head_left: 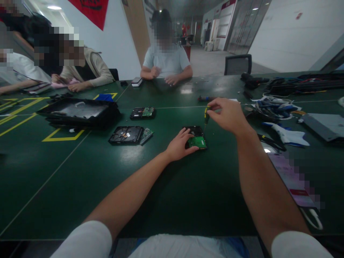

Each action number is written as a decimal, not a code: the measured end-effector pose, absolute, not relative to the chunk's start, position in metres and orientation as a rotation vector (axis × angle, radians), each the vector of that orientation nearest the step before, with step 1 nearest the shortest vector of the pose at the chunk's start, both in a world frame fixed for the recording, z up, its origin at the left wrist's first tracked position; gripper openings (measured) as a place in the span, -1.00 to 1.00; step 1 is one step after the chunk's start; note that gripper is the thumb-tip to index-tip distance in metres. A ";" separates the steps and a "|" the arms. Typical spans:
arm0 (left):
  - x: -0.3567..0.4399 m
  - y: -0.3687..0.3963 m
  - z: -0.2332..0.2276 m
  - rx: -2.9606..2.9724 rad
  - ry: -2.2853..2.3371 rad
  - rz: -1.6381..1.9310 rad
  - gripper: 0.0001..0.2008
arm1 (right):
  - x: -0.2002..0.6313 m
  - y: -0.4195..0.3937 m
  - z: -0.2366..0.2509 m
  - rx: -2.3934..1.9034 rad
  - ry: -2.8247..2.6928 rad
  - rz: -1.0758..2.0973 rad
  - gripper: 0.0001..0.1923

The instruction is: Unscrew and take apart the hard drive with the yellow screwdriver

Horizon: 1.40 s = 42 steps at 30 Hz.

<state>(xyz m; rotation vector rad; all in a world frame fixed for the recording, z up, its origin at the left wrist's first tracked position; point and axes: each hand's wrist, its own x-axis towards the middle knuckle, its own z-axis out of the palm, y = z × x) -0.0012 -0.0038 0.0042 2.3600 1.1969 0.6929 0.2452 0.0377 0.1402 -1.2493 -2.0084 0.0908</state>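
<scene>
Well, right hand (228, 115) holds screwdriver (206, 115) (near-upright) at hard drive (198, 142).

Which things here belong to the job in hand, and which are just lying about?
Likely the job:
screwdriver in the right hand
hard drive under the left hand

Seemingly just lying about:
black tray
metal box
black cables
two other drives, perhaps related

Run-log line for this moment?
left hand: resting on hard drive | right hand: holding yellow-black screwdriver, shaft down at drive's right side | leftward: second drive, circuit board beside it
</scene>
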 end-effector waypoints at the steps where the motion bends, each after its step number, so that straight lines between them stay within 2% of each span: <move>1: -0.001 -0.004 0.004 2.359 1.199 0.692 -0.31 | 0.246 0.038 0.140 -1.255 -2.004 0.086 -0.87; 17: -0.002 -0.004 0.003 2.365 1.210 0.677 -0.29 | 0.246 0.038 0.140 -1.236 -2.010 0.103 -0.81; 42: -0.001 -0.004 0.002 2.360 1.204 0.704 -0.32 | 0.246 0.037 0.139 -1.244 -1.974 0.161 -0.83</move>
